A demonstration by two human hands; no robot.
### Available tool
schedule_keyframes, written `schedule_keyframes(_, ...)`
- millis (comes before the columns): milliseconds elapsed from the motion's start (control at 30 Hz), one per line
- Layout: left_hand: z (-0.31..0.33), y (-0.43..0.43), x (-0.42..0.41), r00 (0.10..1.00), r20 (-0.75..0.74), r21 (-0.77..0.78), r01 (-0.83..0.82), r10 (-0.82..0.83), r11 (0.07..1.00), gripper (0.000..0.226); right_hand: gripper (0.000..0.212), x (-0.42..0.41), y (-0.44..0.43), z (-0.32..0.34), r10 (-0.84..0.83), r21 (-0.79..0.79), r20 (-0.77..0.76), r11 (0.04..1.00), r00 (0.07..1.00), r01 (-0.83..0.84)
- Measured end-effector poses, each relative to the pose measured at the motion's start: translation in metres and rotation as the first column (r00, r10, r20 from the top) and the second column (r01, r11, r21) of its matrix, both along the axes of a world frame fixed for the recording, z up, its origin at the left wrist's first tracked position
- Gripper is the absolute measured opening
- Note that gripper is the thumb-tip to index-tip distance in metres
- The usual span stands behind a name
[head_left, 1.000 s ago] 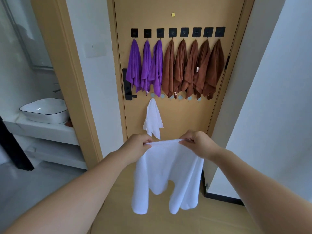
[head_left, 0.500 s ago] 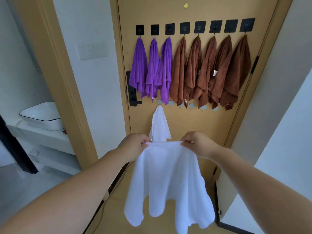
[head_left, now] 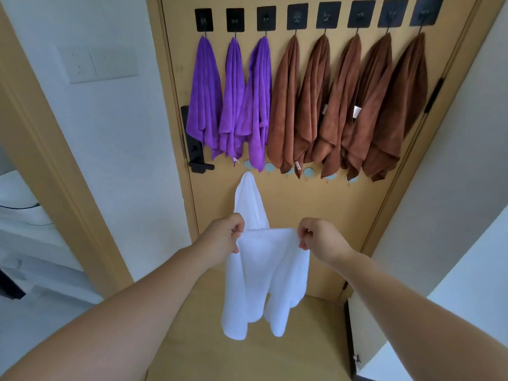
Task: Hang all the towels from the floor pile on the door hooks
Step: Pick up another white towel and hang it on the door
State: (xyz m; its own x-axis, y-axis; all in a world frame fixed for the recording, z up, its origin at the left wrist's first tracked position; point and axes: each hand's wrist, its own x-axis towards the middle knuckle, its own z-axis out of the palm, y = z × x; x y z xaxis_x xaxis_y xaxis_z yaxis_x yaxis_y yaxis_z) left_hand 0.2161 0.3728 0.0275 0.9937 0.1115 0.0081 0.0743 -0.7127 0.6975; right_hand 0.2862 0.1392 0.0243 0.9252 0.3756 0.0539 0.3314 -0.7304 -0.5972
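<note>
One wide-angle camera, worn on the person's head, faces forward and tilts down at the tan wooden door (head_left: 316, 204), which stands near and fills the middle. The row of black square hooks (head_left: 297, 17) grazes the top edge, and tan floor (head_left: 247, 358) lies at the bottom. Both forearms enter from the lower corners, left hand (head_left: 224, 237) and right hand (head_left: 320, 239) pinching a white fluffy towel (head_left: 264, 270) at centre frame.

Your held white towel (head_left: 264, 270) covered the lower part of the hung white towel (head_left: 248, 199), whose top hid its own hook. The leftmost purple towel (head_left: 204, 92) covered part of the door handle (head_left: 200, 167). The brown towels (head_left: 330, 105) overlapped the lower hooks (head_left: 308, 173). The basin (head_left: 13, 191) was cut off at the left edge. The towel tags (head_left: 356, 111) were too small for you to read.
</note>
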Motion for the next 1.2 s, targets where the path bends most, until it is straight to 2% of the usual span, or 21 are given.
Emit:
schedule_keyframes(167,-0.022,0.035,0.071,0.997,-0.07,-0.055,0.041,-0.045,0.998,0.032,0.037,0.056,0.03,-0.022,-0.053,0.001,0.048,0.999,0.997,0.053)
schedule_keyframes(333,-0.051,0.066,0.164,0.985,-0.137,-0.046,0.1,-0.105,0.994,0.023,0.032,0.108,0.068,-0.061,-0.111,-0.046,0.105,0.992,0.988,0.117)
schedule_keyframes(400,-0.068,0.079,0.193,0.979,-0.11,-0.037,0.171,-0.174,0.985,0.015,0.032,0.13,0.081,-0.078,-0.134,-0.08,0.103,0.987,0.986,0.142)
schedule_keyframes(433,-0.078,0.086,0.205,0.974,-0.096,-0.024,0.206,-0.207,0.978,0.018,0.031,0.14,0.088,-0.086,-0.149,-0.095,0.094,0.983,0.984,0.158)
schedule_keyframes(533,-0.108,0.106,0.233,0.938,-0.031,0.1,0.347,-0.345,0.933,0.044,0.035,0.166,0.111,-0.107,-0.182,-0.119,0.022,0.976,0.983,0.183)
schedule_keyframes(600,-0.124,0.115,0.253,0.925,-0.028,0.139,0.378,-0.378,0.915,0.052,0.04,0.186,0.124,-0.121,-0.18,-0.143,-0.008,0.974,0.984,0.178)
schedule_keyframes(700,-0.152,0.122,0.288,0.921,-0.021,0.17,0.387,-0.39,0.906,0.058,0.044,0.221,0.139,-0.144,-0.19,-0.154,-0.015,0.971,0.982,0.185)
schedule_keyframes(933,-0.211,0.124,0.356,0.927,-0.041,0.242,0.371,-0.373,0.896,0.076,0.055,0.303,0.15,-0.2,-0.169,-0.071,0.052,0.982,0.984,0.173)
schedule_keyframes(1200,-0.255,0.104,0.434,0.93,0.097,0.407,0.288,-0.354,0.867,0.082,0.063,0.383,0.147,-0.245,-0.164,-0.035,0.181,0.984,0.97,0.173)
